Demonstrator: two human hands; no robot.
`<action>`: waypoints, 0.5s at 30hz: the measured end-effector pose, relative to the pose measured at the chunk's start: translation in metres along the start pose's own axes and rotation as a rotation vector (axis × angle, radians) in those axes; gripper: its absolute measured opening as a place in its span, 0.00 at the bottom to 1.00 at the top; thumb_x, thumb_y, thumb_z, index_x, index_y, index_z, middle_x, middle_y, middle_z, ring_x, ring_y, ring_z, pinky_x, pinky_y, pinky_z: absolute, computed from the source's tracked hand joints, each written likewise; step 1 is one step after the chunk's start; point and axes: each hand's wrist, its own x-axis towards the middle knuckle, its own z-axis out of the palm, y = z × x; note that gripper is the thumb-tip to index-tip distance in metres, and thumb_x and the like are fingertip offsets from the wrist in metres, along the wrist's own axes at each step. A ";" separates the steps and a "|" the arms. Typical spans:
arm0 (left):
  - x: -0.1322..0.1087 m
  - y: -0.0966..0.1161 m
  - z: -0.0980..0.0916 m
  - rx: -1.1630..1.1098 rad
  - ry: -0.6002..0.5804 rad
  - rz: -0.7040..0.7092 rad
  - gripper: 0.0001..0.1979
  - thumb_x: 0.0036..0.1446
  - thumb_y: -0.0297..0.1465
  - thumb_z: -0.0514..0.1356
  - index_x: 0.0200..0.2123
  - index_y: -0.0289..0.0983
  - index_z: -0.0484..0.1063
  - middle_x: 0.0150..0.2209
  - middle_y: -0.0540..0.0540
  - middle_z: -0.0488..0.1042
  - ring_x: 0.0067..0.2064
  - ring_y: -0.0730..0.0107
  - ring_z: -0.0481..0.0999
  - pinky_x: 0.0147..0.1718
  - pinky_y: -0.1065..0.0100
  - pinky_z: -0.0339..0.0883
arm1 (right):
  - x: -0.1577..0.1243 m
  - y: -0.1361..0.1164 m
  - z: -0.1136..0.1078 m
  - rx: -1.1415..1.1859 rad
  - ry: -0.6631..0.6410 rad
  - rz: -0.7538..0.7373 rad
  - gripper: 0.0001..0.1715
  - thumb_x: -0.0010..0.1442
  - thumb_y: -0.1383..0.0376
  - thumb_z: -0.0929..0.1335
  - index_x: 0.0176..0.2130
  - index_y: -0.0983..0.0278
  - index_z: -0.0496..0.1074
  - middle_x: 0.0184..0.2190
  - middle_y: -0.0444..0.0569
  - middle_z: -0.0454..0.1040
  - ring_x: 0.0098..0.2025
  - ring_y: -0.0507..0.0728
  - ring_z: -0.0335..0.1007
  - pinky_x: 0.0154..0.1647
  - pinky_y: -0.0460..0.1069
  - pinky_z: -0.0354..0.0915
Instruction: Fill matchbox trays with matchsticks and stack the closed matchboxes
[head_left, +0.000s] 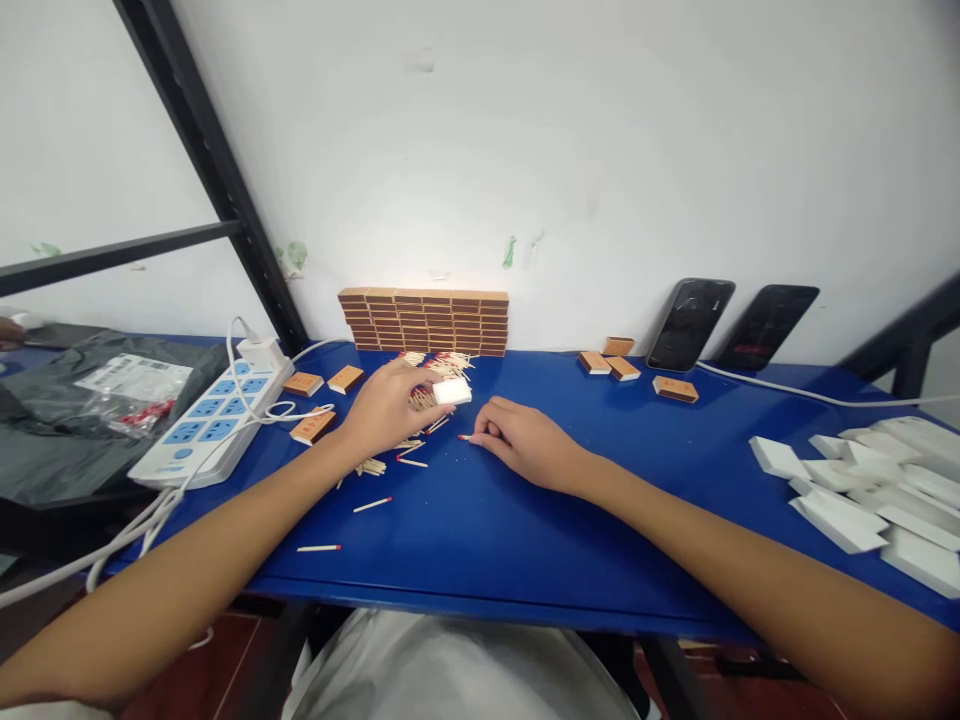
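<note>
Near the middle of the blue desk (645,520), in the head view, the left hand (384,408) has its grip clamped on a small white tray (453,391), raised just in front of a pile of matches (450,362). The right hand (525,441) has its grip closed, thumb against forefinger, on a single match (466,437), red head pointing left; the match lies just below and right of the tray. A stack of matchboxes (427,325) stands behind the pile, against the wall (600,150). To the left, loose matchboxes (346,379) lie between the left hand and a power strip (210,425). Bare surface extends from the right wrist to a heap of white trays (840,500) near the right side, and backward to four small boxes (675,388) and two leaning phones (690,325). Toward the front edge (510,612), open surface spans the space between the forearms, with two stray matches (319,548) at its left, the nearer one close to that edge.
</note>
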 end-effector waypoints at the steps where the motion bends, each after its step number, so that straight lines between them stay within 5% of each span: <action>1: 0.000 0.001 0.000 -0.005 -0.007 0.009 0.18 0.57 0.44 0.71 0.46 0.39 0.81 0.42 0.43 0.83 0.45 0.53 0.78 0.45 0.56 0.72 | 0.000 0.000 -0.001 0.009 -0.005 -0.001 0.07 0.72 0.62 0.67 0.41 0.62 0.71 0.39 0.48 0.73 0.36 0.54 0.67 0.38 0.49 0.61; 8: 0.001 0.001 0.000 -0.060 -0.066 0.089 0.18 0.59 0.44 0.69 0.46 0.39 0.81 0.42 0.42 0.83 0.45 0.55 0.79 0.46 0.56 0.72 | -0.003 -0.002 -0.014 0.010 -0.090 0.024 0.08 0.72 0.64 0.65 0.38 0.62 0.71 0.39 0.49 0.74 0.38 0.55 0.69 0.40 0.50 0.62; 15: -0.002 0.010 0.001 -0.134 -0.139 0.188 0.17 0.59 0.43 0.70 0.47 0.40 0.81 0.42 0.43 0.82 0.45 0.58 0.79 0.47 0.58 0.72 | 0.001 0.006 -0.016 0.046 0.151 -0.016 0.06 0.72 0.63 0.66 0.41 0.62 0.71 0.39 0.48 0.73 0.36 0.54 0.67 0.37 0.49 0.59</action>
